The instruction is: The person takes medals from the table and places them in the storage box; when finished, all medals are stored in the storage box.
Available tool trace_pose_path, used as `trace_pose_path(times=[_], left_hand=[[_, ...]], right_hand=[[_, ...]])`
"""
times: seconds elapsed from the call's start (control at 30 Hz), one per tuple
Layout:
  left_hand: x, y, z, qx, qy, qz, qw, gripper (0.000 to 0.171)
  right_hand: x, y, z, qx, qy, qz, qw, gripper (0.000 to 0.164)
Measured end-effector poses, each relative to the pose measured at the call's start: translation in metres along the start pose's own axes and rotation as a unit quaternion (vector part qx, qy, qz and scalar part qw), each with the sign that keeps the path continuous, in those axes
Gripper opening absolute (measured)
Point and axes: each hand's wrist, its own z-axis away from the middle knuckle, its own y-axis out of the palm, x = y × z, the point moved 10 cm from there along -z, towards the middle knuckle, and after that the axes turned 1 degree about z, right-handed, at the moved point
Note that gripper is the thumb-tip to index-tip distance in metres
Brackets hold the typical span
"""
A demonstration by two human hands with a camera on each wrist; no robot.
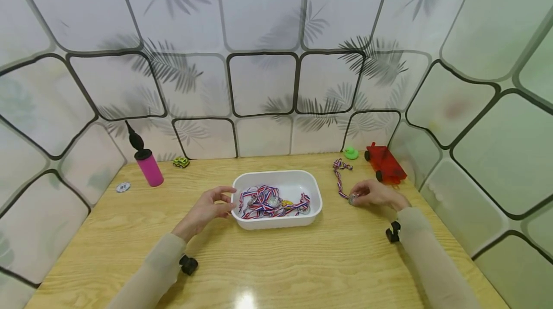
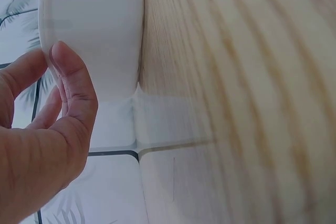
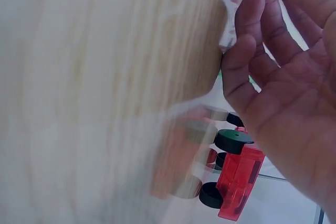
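Observation:
A white plastic tub holds a tangle of medals on red, white and blue striped ribbons. My left hand is at its left end, fingertips and thumb pinching the rim, as the left wrist view shows from close by. To the right of the tub, my right hand pinches a silver-coloured medal low over the table. From that medal a striped ribbon trails away toward the back, bunched at its far end. In the right wrist view my fingers cover most of the medal.
Behind my right hand stand a red toy cart with black wheels and a green rubber duck. Back left are a pink pump with a black top, a small yellow toy car and an oval tag. Patterned curtains border the wooden table.

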Motion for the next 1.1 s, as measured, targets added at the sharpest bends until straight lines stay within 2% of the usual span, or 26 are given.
trace_pose_path(times=[0.13, 0.27, 0.47, 0.6, 0.67, 0.93, 1.1], left_hand=[[0.001, 0.000, 0.000, 0.000, 0.000, 0.000, 1.0000, 0.052], [0.000, 0.000, 0.000, 0.000, 0.001, -0.002, 1.0000, 0.052], [0.000, 0.000, 0.000, -0.002, 0.001, -0.004, 1.0000, 0.052], [0.002, 0.000, -0.001, -0.002, -0.002, -0.001, 1.0000, 0.052], [0.003, 0.000, -0.001, -0.002, -0.003, 0.000, 1.0000, 0.051], [0.004, 0.000, -0.002, -0.001, -0.007, 0.003, 1.0000, 0.052], [0.005, 0.000, -0.002, 0.001, -0.004, 0.004, 1.0000, 0.051]], right_hand=[[-0.004, -0.003, -0.001, -0.015, 0.028, -0.032, 0.999, 0.024], [-0.001, -0.007, -0.003, -0.042, 0.014, -0.099, 0.994, 0.032], [0.003, -0.010, -0.010, -0.073, -0.014, -0.215, 0.974, 0.032], [0.005, -0.011, -0.014, -0.092, -0.025, -0.259, 0.961, 0.030], [0.005, -0.011, -0.015, -0.100, -0.022, -0.257, 0.961, 0.030], [0.000, -0.006, -0.020, -0.106, 0.028, -0.181, 0.977, 0.036], [0.004, -0.006, -0.019, -0.107, 0.031, -0.151, 0.982, 0.037]])
